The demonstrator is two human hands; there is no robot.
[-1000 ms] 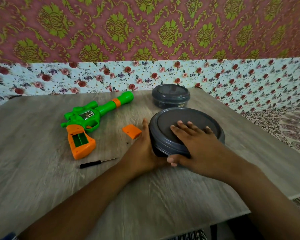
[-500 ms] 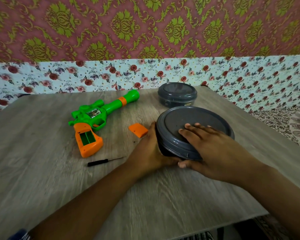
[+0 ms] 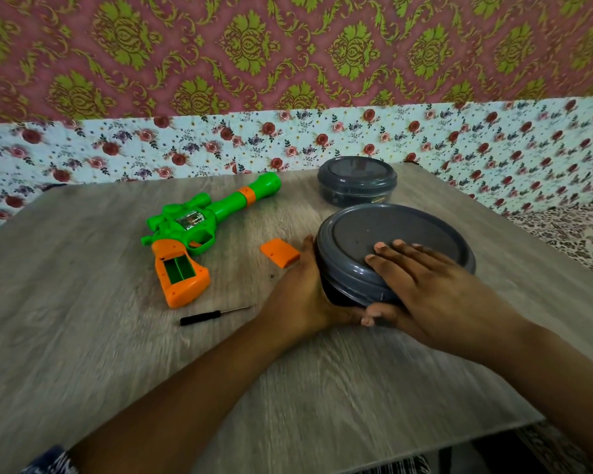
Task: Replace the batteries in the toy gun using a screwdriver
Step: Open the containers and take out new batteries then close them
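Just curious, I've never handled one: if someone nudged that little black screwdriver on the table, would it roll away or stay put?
The screwdriver looks round-handled and lies flat on a level table, so it would probably roll sideways. It is thin and small, so likely light and easily flicked. Its thin metal shaft should stay stiff.

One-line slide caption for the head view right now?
Both hands, left hand and right hand, grip the large grey lidded container; toy gun lies with its battery bay open.

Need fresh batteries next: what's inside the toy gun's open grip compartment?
The toy gun lies with its battery compartment uncovered: two green slots, no batteries visible. Its orange cover lies beside the left hand. The slots' deepest corners are shadowed.
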